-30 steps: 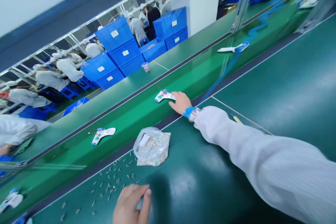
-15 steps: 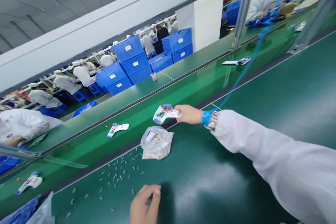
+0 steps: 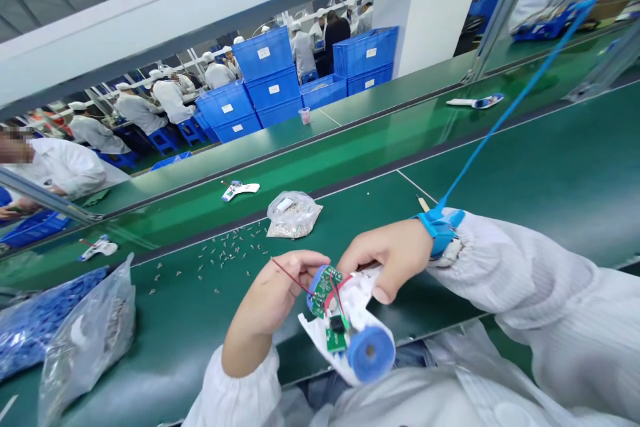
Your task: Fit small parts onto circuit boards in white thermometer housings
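Note:
Close to my body I hold a white gun-shaped plastic housing (image 3: 357, 303) with green circuit boards, red wires and a round blue end piece. My right hand (image 3: 397, 257), with a blue wrist strap (image 3: 443, 230), is closed round its handle part. Fingers of my left hand (image 3: 267, 293) touch the blue-edged side by the upper circuit board (image 3: 325, 287); the fingertips are partly hidden. A thin red wire sticks out across that hand. Beyond lie a clear bag of small pale parts (image 3: 295, 215) and scattered small metal pieces (image 3: 230, 247).
Similar housings lie on the green conveyor belt (image 3: 320, 163): a left one (image 3: 99, 248), a middle one (image 3: 241, 190) and a right one (image 3: 475, 101). Plastic bags (image 3: 90, 347) stand at left. A blue cord (image 3: 515, 100) runs from my wrist. Across the line are blue crates (image 3: 273, 90) and co-workers.
My right hand has brought the housing from over the belt back toward my body. My left hand has come up to it and now touches it. The view has shifted.

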